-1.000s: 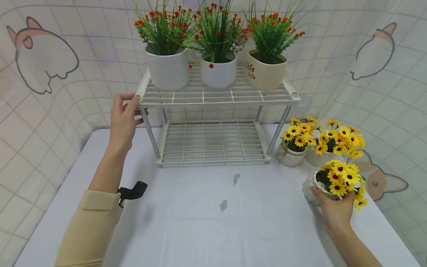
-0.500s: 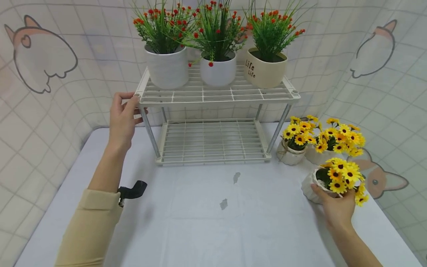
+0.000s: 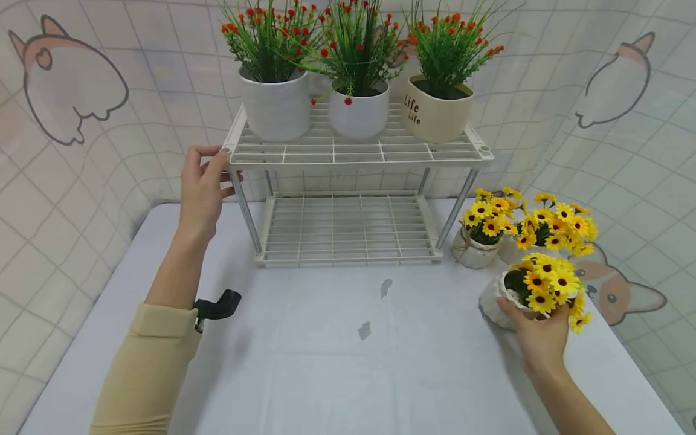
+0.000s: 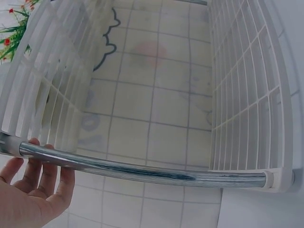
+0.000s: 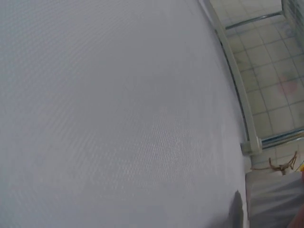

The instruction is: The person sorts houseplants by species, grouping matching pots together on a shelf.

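My right hand (image 3: pixel 544 341) grips a white pot (image 3: pixel 493 304) of yellow daisy-like flowers (image 3: pixel 551 281) by its near side, close over the table. The pot leans, its flowers to the right. My left hand (image 3: pixel 201 187) holds the front left corner of a white two-tier wire rack (image 3: pixel 348 163), with fingers (image 4: pixel 47 178) curled behind its metal post (image 4: pixel 142 172) in the left wrist view. Behind the held pot stand two more pots of yellow flowers, a twine-tied pot (image 3: pixel 474 251) beside the rack and another pot (image 3: pixel 511 249) to its right, partly hidden.
On the top tier stand a tall white pot (image 3: pixel 276 112), a smaller white pot (image 3: pixel 359 115) and a cream pot (image 3: pixel 437 115) marked "Life", all with red flowers. Below is the bare lower tier (image 3: pixel 348 226). A white cloth (image 3: pixel 326 374) covers the table; tile-patterned sheets hang around it.
My right hand has shifted slightly left with the flower pot in its grip. The left hand has stayed at the rack's corner.
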Demonstrator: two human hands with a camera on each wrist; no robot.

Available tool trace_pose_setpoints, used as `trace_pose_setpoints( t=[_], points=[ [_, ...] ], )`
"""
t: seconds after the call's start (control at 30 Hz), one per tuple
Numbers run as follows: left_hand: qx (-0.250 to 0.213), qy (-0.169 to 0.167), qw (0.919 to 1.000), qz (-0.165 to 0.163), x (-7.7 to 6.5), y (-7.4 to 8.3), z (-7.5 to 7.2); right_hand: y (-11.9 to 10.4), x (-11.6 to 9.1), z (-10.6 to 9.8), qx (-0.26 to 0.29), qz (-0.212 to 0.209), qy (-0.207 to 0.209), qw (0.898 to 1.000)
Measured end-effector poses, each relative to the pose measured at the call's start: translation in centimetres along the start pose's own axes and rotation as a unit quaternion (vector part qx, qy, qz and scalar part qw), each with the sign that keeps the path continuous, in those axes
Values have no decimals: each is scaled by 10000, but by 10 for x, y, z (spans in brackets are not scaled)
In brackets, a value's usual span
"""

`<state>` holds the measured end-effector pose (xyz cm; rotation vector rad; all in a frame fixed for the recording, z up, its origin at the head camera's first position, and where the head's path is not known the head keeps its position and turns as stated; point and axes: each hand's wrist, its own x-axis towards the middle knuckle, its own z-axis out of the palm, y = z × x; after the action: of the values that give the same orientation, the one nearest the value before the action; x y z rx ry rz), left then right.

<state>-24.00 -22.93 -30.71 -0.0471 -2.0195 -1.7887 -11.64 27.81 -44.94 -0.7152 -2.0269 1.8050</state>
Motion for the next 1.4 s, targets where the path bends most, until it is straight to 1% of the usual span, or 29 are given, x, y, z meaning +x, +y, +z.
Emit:
trace_pose_setpoints(
  t=[0.17, 0.23, 0.4, 0.6, 0.8, 1.03, 1.27, 1.4],
  points=[
    [-32, 2, 10000, 10, 1, -1, 1, -6, -6, 7, -212, 17, -155, 9997],
    [42, -2, 10000, 35, 1, -1, 1, -9, -8, 11, -224, 61, -259, 9994],
    [58, 39, 9999, 80, 1, -2, 1, -13, -12, 20, -143, 46, -513, 9986],
    [66, 55, 9999, 134, 1, -2, 3, -16, -16, 29, -138, -68, -689, 9975],
    [87, 74, 9998, 166, 1, -2, 4, -17, -20, 39, -360, -171, -900, 9951],
    [210, 84, 9996, 194, 0, -3, 3, -22, -27, 56, -432, -531, -1365, 9883],
    [51, 82, 9998, 170, 1, -6, 2, -27, -33, 80, -144, -1027, -1846, 9773],
    [34, 92, 9998, 188, 0, -7, 2, -32, -34, 95, -109, -1084, -2088, 9719]
  ],
)
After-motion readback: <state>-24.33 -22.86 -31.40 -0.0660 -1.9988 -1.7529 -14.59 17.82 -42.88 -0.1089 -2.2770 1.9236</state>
